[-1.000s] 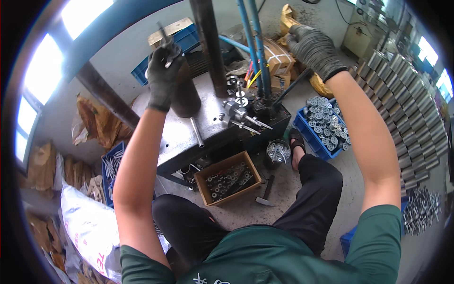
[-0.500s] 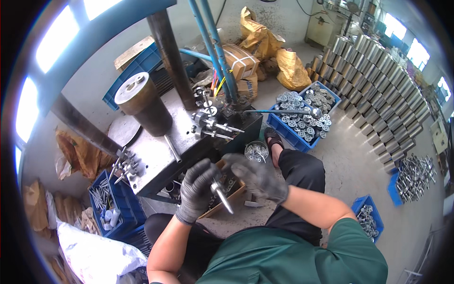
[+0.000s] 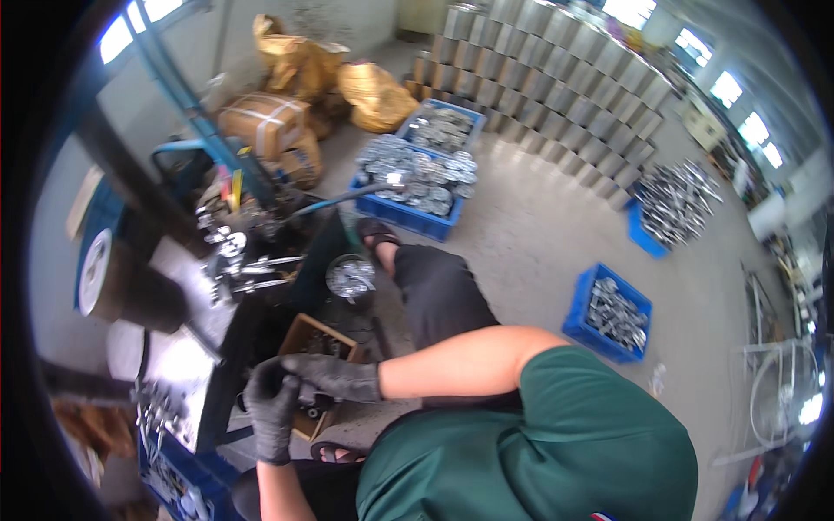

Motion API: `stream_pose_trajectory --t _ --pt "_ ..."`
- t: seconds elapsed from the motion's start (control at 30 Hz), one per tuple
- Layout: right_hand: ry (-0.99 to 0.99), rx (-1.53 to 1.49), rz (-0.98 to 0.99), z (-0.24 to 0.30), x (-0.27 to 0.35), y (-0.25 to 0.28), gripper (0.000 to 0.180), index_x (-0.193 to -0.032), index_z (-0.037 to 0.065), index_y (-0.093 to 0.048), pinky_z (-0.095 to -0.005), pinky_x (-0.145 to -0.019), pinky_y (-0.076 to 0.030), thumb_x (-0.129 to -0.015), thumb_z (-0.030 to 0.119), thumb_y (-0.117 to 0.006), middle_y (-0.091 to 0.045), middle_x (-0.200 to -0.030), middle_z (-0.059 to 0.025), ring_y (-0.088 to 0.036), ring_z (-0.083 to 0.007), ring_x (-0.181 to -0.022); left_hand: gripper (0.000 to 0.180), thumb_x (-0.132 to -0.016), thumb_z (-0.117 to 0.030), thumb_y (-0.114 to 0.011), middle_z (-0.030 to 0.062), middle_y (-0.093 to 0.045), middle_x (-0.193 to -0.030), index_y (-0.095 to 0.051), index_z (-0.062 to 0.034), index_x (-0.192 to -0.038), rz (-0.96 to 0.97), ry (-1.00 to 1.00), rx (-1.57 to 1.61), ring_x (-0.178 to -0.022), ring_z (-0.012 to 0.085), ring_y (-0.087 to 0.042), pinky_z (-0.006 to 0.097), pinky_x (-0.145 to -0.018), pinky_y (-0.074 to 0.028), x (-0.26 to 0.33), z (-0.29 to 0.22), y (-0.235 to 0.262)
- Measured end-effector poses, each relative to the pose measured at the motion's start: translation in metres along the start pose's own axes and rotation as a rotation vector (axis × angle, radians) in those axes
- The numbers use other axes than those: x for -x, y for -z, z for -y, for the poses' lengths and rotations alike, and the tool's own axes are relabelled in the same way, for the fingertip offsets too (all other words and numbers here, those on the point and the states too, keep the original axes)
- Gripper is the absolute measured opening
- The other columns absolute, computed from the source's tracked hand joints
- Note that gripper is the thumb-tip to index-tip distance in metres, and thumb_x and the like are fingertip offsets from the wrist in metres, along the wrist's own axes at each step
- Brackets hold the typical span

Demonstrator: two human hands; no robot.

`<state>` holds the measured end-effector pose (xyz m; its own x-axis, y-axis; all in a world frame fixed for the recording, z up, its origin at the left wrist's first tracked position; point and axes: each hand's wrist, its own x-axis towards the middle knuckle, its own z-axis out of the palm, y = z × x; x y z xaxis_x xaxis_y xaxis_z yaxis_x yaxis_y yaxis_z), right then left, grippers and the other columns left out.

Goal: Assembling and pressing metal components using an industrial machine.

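Tan box [image 3: 304,425], open-topped, on floor beside bench [image 3: 184,369]; dk. metal parts [image 3: 325,344] inside, blurry. L hand [image 3: 271,406], gray-gloved, at box's left side, fingers curled; R hand [image 3: 334,375], same glove, over box, fingertips meeting L's. Can't tell if either grips anything.
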<state>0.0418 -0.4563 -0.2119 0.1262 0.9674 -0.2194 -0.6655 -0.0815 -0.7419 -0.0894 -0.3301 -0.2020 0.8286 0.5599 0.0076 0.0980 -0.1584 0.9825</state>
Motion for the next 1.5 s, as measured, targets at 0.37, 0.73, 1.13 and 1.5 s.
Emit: stream_pose_trajectory --t 0.37,0.73,1.13,1.5 --pt "0.187 0.448 -0.202 0.020 0.011 0.015 0.027 -0.114 0.002 -0.066 -0.0377 -0.089 -0.053 -0.103 0.025 -0.060 -0.071 -0.099 -0.0108 -0.068 -0.0199 -0.098 0.036 -0.085 0.005 -0.074 0.0008 -0.062 -0.099 -0.063 -0.0021 -0.118 -0.159 -0.137 -0.264 -0.091 0.0110 -0.058 0.026 -0.085 -0.050 -0.006 0.020 0.009" --pt "0.192 0.331 -0.280 0.011 0.003 0.014 0.028 -0.110 0.005 -0.066 -0.0355 -0.084 -0.053 -0.105 0.031 -0.058 -0.068 -0.096 -0.0084 -0.067 -0.0201 -0.094 0.035 -0.089 -0.008 -0.079 0.0028 -0.064 -0.104 -0.061 0.0001 -0.118 -0.066 -0.126 -0.044 -0.096 0.0132 -0.058 0.028 -0.090 -0.049 0.001 0.004 -0.017" --pt "0.261 0.303 -0.352 0.009 -0.001 0.029 0.029 -0.105 0.004 -0.066 -0.0336 -0.077 -0.053 -0.104 0.032 -0.059 -0.066 -0.084 -0.0056 -0.064 -0.0167 -0.081 0.036 -0.091 -0.017 -0.081 0.0044 -0.064 -0.105 -0.062 -0.0004 -0.117 -0.131 -0.193 -0.202 -0.094 0.0135 -0.060 0.029 -0.088 -0.051 -0.005 0.040 -0.005" --pt "-0.148 0.045 -0.127 0.009 0.009 0.018 0.047 -0.084 0.012 -0.067 -0.0290 -0.051 -0.048 -0.104 0.053 -0.055 -0.062 -0.068 -0.0038 -0.061 -0.0141 -0.055 0.038 -0.106 -0.030 -0.060 0.0110 -0.068 -0.121 -0.060 -0.0016 -0.130 -0.195 -0.148 -0.099 -0.107 0.0188 -0.065 0.033 -0.088 -0.055 -0.016 0.055 0.013"
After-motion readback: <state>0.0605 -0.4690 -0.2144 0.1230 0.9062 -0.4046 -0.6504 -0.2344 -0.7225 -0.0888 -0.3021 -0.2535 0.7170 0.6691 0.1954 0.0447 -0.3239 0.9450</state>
